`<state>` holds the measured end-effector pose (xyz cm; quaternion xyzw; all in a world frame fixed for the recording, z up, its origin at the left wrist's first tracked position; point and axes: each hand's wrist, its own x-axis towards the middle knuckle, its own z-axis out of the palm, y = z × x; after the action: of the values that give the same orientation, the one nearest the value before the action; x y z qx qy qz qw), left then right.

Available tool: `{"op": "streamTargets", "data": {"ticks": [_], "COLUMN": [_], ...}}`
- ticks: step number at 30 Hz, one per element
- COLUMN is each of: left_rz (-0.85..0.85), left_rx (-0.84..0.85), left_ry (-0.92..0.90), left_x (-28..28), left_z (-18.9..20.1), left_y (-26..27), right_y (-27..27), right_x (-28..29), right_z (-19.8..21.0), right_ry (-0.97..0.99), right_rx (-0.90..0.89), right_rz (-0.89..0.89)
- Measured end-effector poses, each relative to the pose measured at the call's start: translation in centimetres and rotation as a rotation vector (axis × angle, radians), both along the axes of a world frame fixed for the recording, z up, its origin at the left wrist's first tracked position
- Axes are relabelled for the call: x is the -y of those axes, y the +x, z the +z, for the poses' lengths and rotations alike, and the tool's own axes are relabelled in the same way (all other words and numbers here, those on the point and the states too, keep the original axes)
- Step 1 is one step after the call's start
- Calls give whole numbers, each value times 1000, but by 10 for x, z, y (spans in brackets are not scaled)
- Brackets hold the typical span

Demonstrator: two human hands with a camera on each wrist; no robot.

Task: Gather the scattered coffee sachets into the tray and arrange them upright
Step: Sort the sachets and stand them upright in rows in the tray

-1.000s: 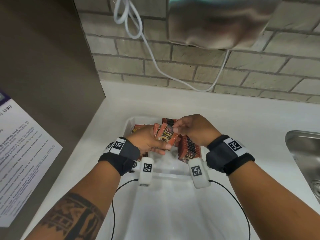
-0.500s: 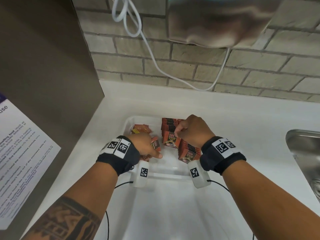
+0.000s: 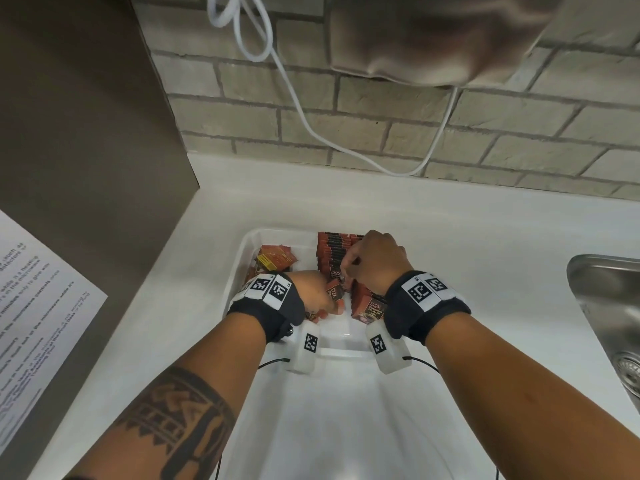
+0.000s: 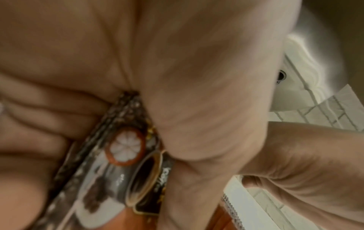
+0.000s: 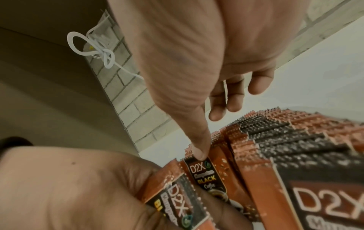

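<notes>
A white tray (image 3: pixel 239 268) sits on the counter. A row of upright red-and-black coffee sachets (image 3: pixel 331 249) fills its right side, and a few loose sachets (image 3: pixel 277 259) lie flat at its back left. My left hand (image 3: pixel 311 291) is low in the tray and grips a small bunch of sachets (image 3: pixel 334 294), seen close between thumb and fingers (image 4: pixel 122 155). My right hand (image 3: pixel 372 259) is over the row. Its thumb (image 5: pixel 199 149) and a hidden finger pinch the top edge of one upright sachet (image 5: pixel 206 174) beside the row (image 5: pixel 275 140).
A larger white bin (image 3: pixel 346 427) lies just in front of the tray, under my forearms. A steel sink (image 3: pixel 609 306) is at the right. At the left stand a brown panel (image 3: pixel 86 133) and a printed sheet (image 3: pixel 34 323). A white cable (image 3: pixel 311 126) hangs on the brick wall.
Both hands have dropped from above the tray down into it. The right hand took one sachet from the left hand's bunch and now holds it against the upright row.
</notes>
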<state>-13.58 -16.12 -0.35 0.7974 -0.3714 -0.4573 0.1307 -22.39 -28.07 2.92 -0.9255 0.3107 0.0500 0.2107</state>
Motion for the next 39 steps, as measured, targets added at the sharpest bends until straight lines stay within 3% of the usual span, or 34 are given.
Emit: {"op": "streamTargets", "data": {"ticks": [20, 23, 26, 28, 33, 39], "left_rz": [31, 156, 297, 316, 311, 308], "left_rx": [-87, -261, -537, -616, -629, -550], "left_ry": [-35, -82, -251, -355, -439, -501], "left_x": [-7, -12, -21, -26, -33, -36], "left_z": [2, 5, 14, 19, 25, 28], "left_y": [2, 5, 10, 12, 13, 10], "right_y": [-10, -15, -23, -25, -25, -18], "right_x": [8, 6, -2, -5, -6, -7], "right_z": [9, 15, 27, 28, 35, 43], "right_ry": [77, 140, 272, 307, 398, 377], "right_rx": [94, 163, 144, 126, 230, 282], "right_rz": [-34, -35, 0, 34, -20, -25]}}
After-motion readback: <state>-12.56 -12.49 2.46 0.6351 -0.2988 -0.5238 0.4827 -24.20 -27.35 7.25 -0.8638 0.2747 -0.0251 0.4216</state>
